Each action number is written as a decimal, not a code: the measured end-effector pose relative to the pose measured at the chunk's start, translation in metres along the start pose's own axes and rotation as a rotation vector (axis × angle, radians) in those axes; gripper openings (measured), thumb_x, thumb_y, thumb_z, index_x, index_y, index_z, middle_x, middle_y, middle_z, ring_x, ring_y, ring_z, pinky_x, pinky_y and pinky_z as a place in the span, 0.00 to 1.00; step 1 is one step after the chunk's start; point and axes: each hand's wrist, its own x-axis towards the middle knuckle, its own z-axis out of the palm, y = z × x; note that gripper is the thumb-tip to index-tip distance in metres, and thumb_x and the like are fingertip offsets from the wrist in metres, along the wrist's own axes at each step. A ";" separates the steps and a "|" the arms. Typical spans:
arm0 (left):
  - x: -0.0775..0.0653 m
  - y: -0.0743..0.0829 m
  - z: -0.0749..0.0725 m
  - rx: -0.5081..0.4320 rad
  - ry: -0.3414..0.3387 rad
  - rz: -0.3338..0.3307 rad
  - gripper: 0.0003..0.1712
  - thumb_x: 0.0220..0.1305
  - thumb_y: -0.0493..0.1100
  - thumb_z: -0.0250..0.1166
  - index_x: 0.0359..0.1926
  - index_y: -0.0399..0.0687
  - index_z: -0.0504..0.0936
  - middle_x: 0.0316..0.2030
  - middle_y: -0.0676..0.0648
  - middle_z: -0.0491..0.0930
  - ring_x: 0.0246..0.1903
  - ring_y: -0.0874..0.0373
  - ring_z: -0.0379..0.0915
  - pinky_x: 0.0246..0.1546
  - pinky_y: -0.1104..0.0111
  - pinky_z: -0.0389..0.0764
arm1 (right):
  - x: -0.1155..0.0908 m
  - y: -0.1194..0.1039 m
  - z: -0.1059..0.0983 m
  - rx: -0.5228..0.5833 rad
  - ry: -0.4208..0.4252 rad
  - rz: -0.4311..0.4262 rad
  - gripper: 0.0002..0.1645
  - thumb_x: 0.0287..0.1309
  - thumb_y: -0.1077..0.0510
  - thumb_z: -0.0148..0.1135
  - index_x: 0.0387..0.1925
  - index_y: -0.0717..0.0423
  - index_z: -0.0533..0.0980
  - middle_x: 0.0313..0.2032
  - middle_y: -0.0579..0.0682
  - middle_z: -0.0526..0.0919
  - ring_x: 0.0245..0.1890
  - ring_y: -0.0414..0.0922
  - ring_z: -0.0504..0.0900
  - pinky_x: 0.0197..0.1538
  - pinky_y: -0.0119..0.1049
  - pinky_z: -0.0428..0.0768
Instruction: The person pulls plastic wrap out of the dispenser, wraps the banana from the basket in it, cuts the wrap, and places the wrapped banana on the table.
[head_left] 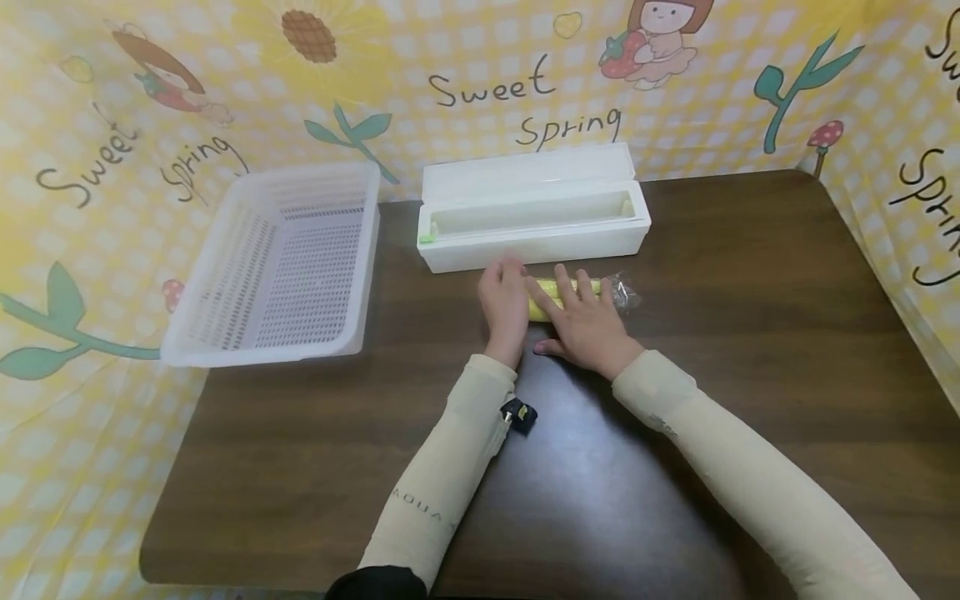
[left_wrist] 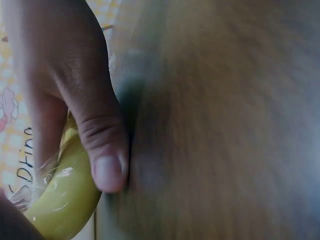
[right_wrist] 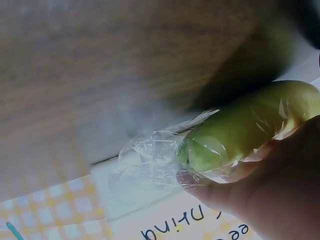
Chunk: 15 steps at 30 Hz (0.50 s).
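Yellow bananas (head_left: 545, 310) in clear plastic film lie side by side on the table, in front of a long white box. My left hand (head_left: 506, 304) grips their left end. In the left wrist view its thumb lies along one side of a banana (left_wrist: 67, 200), with fingers on the other side. My right hand (head_left: 588, 321) rests across the bananas with its fingers spread and fairly straight, the thumb on the near side. Crumpled film (head_left: 624, 293) sticks out beyond the right end. The right wrist view shows this film around a greenish banana tip (right_wrist: 200, 155).
The long white box (head_left: 536, 242) stands behind the hands with its lid (head_left: 528, 172) raised and a green bit (head_left: 427, 239) at its left front corner. A white slotted basket (head_left: 365, 275) stands at the left. A yellow checked cloth (head_left: 465, 42) hangs behind the brown table (head_left: 750, 333).
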 end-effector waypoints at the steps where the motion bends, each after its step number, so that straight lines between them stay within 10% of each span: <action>1: 0.002 -0.002 0.002 0.013 0.019 0.014 0.20 0.74 0.46 0.54 0.24 0.41 0.74 0.22 0.51 0.72 0.25 0.58 0.69 0.30 0.66 0.71 | 0.001 0.000 0.000 -0.006 0.001 -0.001 0.59 0.62 0.29 0.60 0.81 0.42 0.42 0.76 0.70 0.44 0.72 0.73 0.48 0.67 0.74 0.46; 6: 0.008 -0.011 0.000 0.107 0.012 0.075 0.24 0.79 0.53 0.51 0.23 0.47 0.68 0.21 0.49 0.66 0.23 0.56 0.64 0.29 0.64 0.68 | 0.002 0.001 0.002 -0.047 0.031 -0.015 0.58 0.60 0.27 0.59 0.81 0.41 0.45 0.76 0.70 0.48 0.71 0.72 0.52 0.66 0.74 0.50; 10: 0.010 -0.008 -0.016 0.233 -0.147 0.092 0.19 0.77 0.54 0.54 0.44 0.45 0.82 0.42 0.49 0.81 0.45 0.56 0.75 0.52 0.61 0.74 | -0.001 0.003 0.002 -0.068 0.086 -0.018 0.59 0.59 0.27 0.61 0.81 0.39 0.45 0.75 0.71 0.49 0.72 0.71 0.52 0.64 0.75 0.54; 15: 0.016 0.004 -0.048 0.528 -0.347 0.235 0.22 0.72 0.50 0.61 0.63 0.48 0.79 0.61 0.47 0.76 0.63 0.50 0.67 0.66 0.54 0.65 | -0.002 0.016 -0.008 -0.059 0.220 0.033 0.57 0.57 0.26 0.62 0.80 0.43 0.52 0.72 0.69 0.57 0.72 0.68 0.54 0.64 0.74 0.55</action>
